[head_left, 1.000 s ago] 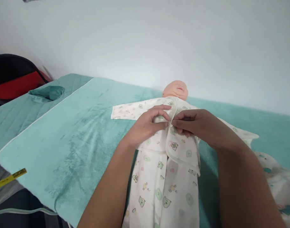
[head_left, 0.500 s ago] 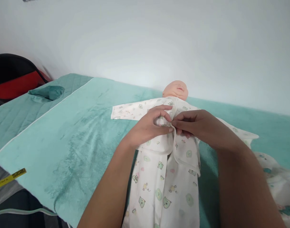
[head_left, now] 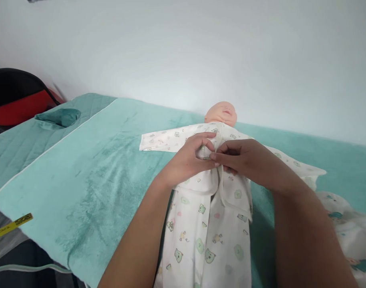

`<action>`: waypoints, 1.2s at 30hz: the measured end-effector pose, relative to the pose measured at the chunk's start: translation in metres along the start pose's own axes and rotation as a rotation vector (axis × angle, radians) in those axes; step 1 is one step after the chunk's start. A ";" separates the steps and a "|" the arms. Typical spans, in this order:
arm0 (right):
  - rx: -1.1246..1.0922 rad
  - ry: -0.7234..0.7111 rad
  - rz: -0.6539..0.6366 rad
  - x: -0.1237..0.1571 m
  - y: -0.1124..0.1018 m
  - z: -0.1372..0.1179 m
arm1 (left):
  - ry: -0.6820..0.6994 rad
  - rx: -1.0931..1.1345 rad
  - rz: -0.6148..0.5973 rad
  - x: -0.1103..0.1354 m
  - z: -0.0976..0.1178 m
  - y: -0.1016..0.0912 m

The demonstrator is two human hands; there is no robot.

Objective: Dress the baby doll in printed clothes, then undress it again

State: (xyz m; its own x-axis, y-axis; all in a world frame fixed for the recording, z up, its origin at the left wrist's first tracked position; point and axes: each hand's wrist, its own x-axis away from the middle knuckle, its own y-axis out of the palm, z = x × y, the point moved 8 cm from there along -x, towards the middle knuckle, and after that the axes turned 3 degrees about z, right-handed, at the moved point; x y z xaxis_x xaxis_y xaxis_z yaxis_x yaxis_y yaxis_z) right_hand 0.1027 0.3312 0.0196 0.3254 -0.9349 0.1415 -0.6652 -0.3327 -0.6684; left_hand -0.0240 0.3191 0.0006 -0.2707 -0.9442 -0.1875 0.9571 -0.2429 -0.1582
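A baby doll lies on its back, dressed in a white baby jacket and matching trousers printed with small green animals. Over the chest, my left hand is closed, with thumb and fingers at the jacket's front edge. My right hand pinches the opposite front edge, its fingertips meeting those of the left. Whatever fastener lies between the fingertips is hidden. Below the hands the two front flaps hang apart, rounded at the corners. Both sleeves stretch out sideways.
A teal plush blanket covers the bed beneath the doll, against a pale wall. White patterned cloth lies at the right. A black and red bag stands far left, and a yellow strip shows near the left edge.
My right hand has shifted slightly left, its fingertips now overlapping those of my left hand at the jacket opening. The doll lies as before.
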 end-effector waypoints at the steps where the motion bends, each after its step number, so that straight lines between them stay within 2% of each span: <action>1: 0.002 -0.003 0.001 0.000 0.000 0.000 | 0.006 -0.016 0.004 0.000 0.000 0.000; 7: -0.008 -0.011 -0.009 -0.002 0.001 0.002 | 0.035 -0.092 0.001 -0.001 0.001 0.000; 11: -0.101 0.024 0.009 -0.002 -0.001 0.007 | 0.045 -0.112 -0.004 -0.002 0.002 -0.001; 15: -0.290 0.008 0.060 -0.004 -0.007 0.015 | 0.036 -0.108 0.024 -0.002 0.002 -0.004; 20: -0.688 0.052 0.104 -0.003 -0.014 0.031 | 0.031 -0.106 0.057 -0.002 0.003 -0.006; 23: -0.787 0.063 0.135 -0.001 -0.018 0.036 | 0.026 -0.085 0.086 -0.001 0.004 -0.007; 29: -0.844 0.057 0.177 -0.001 -0.020 0.037 | -0.006 0.013 0.257 -0.002 -0.004 -0.022; 36: -0.896 0.100 0.212 -0.002 -0.017 0.036 | -0.169 0.179 0.534 0.002 -0.024 -0.043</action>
State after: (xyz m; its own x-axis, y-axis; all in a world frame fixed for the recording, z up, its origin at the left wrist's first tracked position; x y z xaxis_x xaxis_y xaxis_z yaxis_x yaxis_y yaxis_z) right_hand 0.1374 0.3433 0.0043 0.1059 -0.9796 0.1708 -0.9889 -0.0858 0.1211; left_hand -0.0684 0.3332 -0.0158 0.2602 -0.9649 -0.0364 0.9629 0.2564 0.0843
